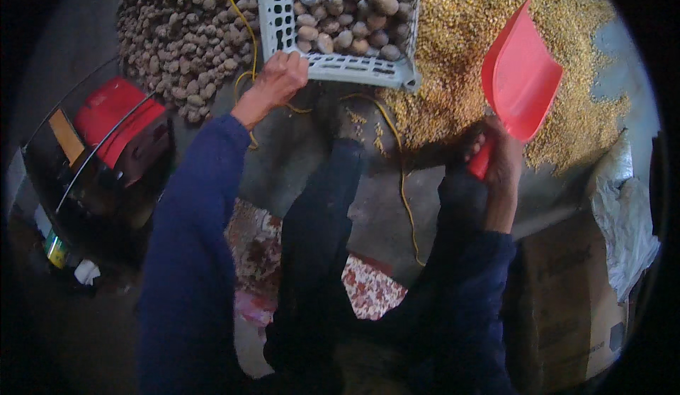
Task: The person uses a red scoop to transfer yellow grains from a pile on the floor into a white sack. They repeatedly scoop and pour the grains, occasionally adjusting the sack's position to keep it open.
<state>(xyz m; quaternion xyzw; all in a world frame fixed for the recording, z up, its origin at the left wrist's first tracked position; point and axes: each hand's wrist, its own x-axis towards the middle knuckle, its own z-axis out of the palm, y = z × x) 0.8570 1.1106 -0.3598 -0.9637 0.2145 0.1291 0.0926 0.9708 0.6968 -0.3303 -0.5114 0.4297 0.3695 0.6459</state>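
Note:
My left hand (pixel 280 73) grips the near left corner of a pale plastic crate (pixel 361 69), with the fingers curled over its rim. Inside the crate lie many rounded brown tubers (pixel 345 20) that look like potatoes. My right hand (pixel 502 153) is shut around the handle of a red plastic scoop (pixel 523 71). The scoop's blade points away from me, above a broad heap of yellow corn kernels (pixel 457 39). No load shows in the visible part of the blade.
A pile of brown tubers (pixel 186 44) lies left of the crate. Yellow cord (pixel 401 172) trails between my legs and beside the crate. At left stands a dark container with a red object (pixel 119 108); at right, a cardboard box (pixel 563 299) and clear plastic bag (pixel 627 225).

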